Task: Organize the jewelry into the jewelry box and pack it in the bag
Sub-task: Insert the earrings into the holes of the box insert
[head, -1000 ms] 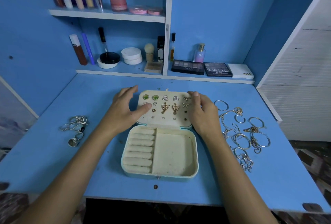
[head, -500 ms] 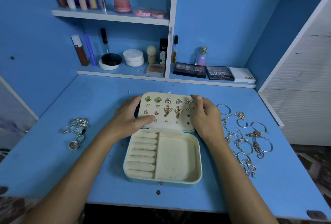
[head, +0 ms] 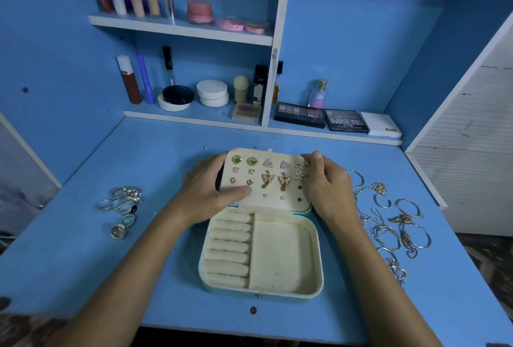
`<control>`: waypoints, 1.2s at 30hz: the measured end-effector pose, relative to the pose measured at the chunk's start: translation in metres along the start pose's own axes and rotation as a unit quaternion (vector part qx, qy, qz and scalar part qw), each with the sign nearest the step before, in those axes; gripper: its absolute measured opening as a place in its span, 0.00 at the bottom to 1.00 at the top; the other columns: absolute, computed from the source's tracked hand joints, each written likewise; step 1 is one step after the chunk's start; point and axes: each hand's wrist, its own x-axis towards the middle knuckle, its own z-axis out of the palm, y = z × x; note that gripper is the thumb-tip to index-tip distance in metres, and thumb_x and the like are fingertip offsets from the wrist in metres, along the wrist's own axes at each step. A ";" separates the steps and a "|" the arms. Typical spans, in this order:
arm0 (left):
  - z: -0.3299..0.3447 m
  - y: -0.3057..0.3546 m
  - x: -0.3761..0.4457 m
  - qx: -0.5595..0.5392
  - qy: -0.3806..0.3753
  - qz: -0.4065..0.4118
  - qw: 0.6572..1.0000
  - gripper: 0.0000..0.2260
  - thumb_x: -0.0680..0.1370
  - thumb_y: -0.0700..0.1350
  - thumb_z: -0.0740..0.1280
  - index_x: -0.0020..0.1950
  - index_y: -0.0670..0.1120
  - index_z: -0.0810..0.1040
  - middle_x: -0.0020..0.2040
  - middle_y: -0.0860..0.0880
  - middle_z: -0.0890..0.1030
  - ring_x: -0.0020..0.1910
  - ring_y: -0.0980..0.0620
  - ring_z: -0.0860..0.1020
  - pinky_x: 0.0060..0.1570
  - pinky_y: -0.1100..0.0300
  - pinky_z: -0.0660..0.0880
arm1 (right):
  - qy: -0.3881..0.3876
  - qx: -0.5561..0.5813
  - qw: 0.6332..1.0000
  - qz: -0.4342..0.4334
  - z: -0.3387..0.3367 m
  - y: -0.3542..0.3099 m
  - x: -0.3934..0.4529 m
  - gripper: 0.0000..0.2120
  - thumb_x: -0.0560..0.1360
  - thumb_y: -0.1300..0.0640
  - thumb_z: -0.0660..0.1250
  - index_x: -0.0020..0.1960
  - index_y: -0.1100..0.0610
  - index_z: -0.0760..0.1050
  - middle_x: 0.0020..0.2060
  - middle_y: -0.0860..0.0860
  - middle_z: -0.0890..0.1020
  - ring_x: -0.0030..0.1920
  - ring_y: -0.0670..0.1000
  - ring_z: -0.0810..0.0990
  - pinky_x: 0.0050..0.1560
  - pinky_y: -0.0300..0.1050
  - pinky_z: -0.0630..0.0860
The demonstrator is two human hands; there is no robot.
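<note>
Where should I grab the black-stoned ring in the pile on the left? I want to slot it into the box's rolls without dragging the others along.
Pinch the black-stoned ring by its band, coming straight down from above. It lies flat on the desk among other rings, so a sideways approach would likely push its neighbours.

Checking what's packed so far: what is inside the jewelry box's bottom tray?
The bottom tray holds only its cream ring rolls on the left and a bare compartment on the right. Nothing covers it.
</note>
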 end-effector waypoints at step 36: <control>0.005 -0.013 0.012 0.040 0.015 0.016 0.999 0.32 0.65 0.63 0.66 0.69 0.62 0.66 0.64 0.64 0.70 0.64 0.60 0.61 0.64 0.57 0.55 | -0.244 -0.297 0.903 -0.194 0.052 -0.029 0.129 0.07 0.77 0.57 0.71 0.54 0.54 0.85 0.48 0.50 0.84 0.45 0.45 0.78 0.41 0.23 0.66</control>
